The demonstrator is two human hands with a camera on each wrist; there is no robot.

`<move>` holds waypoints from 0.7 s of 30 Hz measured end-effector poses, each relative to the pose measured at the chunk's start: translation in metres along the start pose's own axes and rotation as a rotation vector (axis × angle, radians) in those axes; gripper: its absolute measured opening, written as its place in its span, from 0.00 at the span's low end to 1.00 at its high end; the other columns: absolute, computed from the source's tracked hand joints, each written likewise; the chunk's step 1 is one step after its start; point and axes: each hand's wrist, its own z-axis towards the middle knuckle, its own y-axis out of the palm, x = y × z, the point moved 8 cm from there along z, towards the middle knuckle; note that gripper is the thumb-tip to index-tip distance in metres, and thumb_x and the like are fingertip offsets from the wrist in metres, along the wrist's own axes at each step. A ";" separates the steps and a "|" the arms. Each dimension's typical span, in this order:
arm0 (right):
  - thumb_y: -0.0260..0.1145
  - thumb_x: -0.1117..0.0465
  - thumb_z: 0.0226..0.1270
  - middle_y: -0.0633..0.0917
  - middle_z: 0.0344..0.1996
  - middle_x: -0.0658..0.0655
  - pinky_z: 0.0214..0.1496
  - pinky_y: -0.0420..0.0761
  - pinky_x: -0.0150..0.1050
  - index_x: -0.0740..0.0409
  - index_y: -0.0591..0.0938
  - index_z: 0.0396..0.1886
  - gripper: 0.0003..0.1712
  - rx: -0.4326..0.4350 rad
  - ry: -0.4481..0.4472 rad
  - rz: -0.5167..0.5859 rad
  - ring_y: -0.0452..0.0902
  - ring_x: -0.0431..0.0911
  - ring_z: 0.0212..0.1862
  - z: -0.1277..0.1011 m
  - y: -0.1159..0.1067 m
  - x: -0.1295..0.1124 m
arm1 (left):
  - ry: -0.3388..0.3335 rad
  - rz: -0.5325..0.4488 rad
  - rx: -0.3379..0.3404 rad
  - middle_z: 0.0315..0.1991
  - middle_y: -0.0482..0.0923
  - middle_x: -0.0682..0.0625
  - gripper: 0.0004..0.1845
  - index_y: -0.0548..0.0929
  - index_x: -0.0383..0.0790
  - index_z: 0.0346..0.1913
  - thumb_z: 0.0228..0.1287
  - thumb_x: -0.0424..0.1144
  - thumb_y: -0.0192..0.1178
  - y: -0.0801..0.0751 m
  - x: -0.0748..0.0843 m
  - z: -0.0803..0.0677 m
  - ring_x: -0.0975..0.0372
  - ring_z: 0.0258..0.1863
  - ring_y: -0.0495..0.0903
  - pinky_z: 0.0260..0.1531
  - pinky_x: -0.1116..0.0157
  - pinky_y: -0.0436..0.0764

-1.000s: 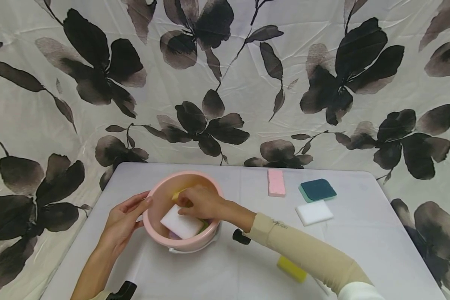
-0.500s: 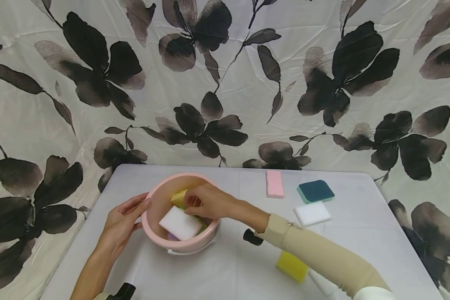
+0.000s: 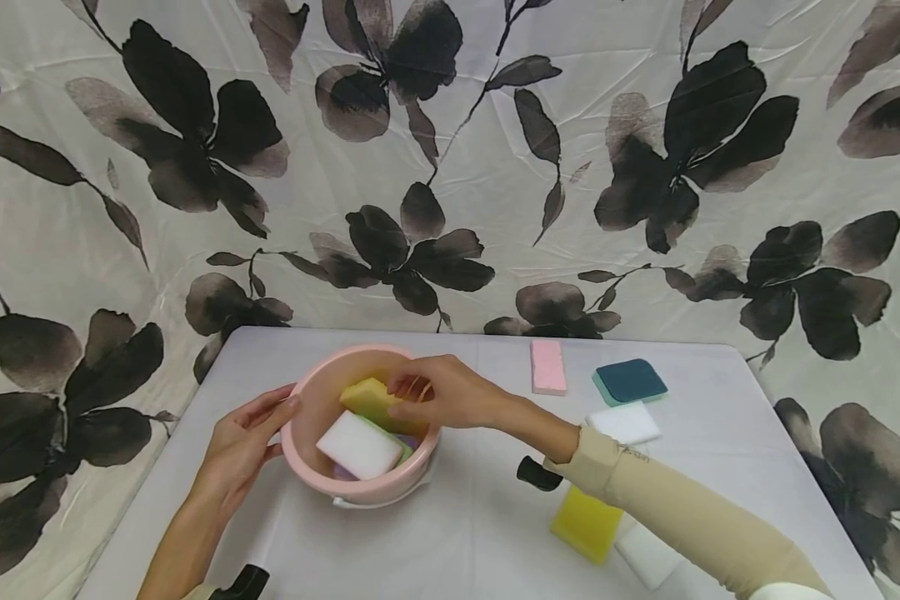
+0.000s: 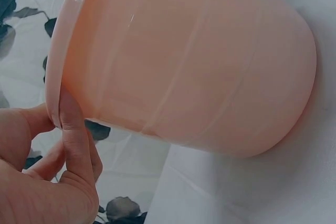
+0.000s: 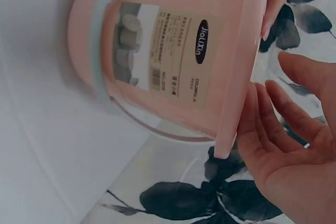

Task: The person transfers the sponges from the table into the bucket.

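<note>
Two hands work at the pink bowl [image 3: 360,492] on the counter [image 3: 465,533]. The left hand [image 3: 242,446] steadies the rim, fingers straight. The right hand [image 3: 438,392] pinches a yellow sponge [image 3: 371,398] just above a white sponge [image 3: 358,445] inside. It looks like taking sponges out; next, lift it clear.

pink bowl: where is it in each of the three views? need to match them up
Head: pink bowl lower centre-left on the table, sponges inside.
Left wrist: its outer wall fills most of the frame.
Right wrist: upper centre, label side facing the camera.
Shared landmark: the left hand touching the bowl's rim, thumb at lower left in the left wrist view.
</note>
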 end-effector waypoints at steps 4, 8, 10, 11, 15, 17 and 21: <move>0.73 0.61 0.69 0.84 0.37 0.51 0.49 0.86 0.43 0.63 0.84 0.47 0.13 0.029 -0.028 -0.001 0.78 0.40 0.41 -0.009 -0.008 -0.002 | 0.009 0.001 0.001 0.49 0.80 0.70 0.41 0.70 0.39 0.75 0.66 0.58 0.67 -0.001 0.001 -0.001 0.75 0.48 0.80 0.44 0.71 0.85; 0.73 0.61 0.68 0.84 0.38 0.51 0.48 0.85 0.34 0.63 0.85 0.48 0.13 0.046 -0.043 0.006 0.78 0.38 0.40 -0.017 -0.013 0.000 | 0.013 0.007 0.000 0.48 0.80 0.71 0.41 0.70 0.39 0.75 0.67 0.58 0.67 -0.001 0.001 -0.001 0.75 0.48 0.80 0.43 0.71 0.85; 0.74 0.61 0.68 0.85 0.39 0.52 0.48 0.85 0.33 0.63 0.85 0.49 0.14 0.055 -0.039 0.017 0.79 0.39 0.42 -0.022 -0.015 0.002 | 0.012 0.009 -0.002 0.48 0.80 0.71 0.41 0.70 0.39 0.75 0.67 0.59 0.67 -0.001 0.001 -0.001 0.75 0.48 0.80 0.43 0.71 0.85; 0.74 0.61 0.68 0.85 0.40 0.53 0.49 0.85 0.33 0.62 0.85 0.49 0.14 0.058 -0.037 0.023 0.79 0.39 0.42 -0.024 -0.016 0.003 | 0.011 0.009 -0.003 0.48 0.80 0.71 0.41 0.70 0.39 0.75 0.67 0.59 0.67 -0.001 0.001 -0.001 0.75 0.48 0.80 0.43 0.71 0.85; 0.74 0.61 0.68 0.86 0.44 0.56 0.52 0.85 0.36 0.62 0.85 0.51 0.16 0.075 -0.022 0.040 0.81 0.43 0.46 -0.034 -0.020 0.008 | 0.008 0.010 0.001 0.47 0.80 0.71 0.41 0.70 0.39 0.75 0.66 0.59 0.67 -0.001 0.001 -0.001 0.75 0.48 0.81 0.43 0.71 0.85; 0.74 0.60 0.68 0.86 0.45 0.57 0.53 0.85 0.38 0.62 0.85 0.52 0.17 0.085 -0.020 0.045 0.81 0.45 0.47 -0.038 -0.022 0.010 | 0.007 0.012 0.003 0.47 0.80 0.71 0.41 0.69 0.39 0.75 0.67 0.59 0.67 -0.001 0.001 -0.001 0.75 0.48 0.80 0.43 0.71 0.85; 0.73 0.60 0.68 0.86 0.47 0.57 0.55 0.85 0.39 0.62 0.84 0.53 0.17 0.102 -0.005 0.043 0.82 0.48 0.49 -0.048 -0.027 0.014 | 0.000 0.013 0.002 0.48 0.80 0.71 0.42 0.69 0.40 0.75 0.66 0.59 0.67 -0.001 0.001 0.000 0.75 0.48 0.80 0.43 0.71 0.85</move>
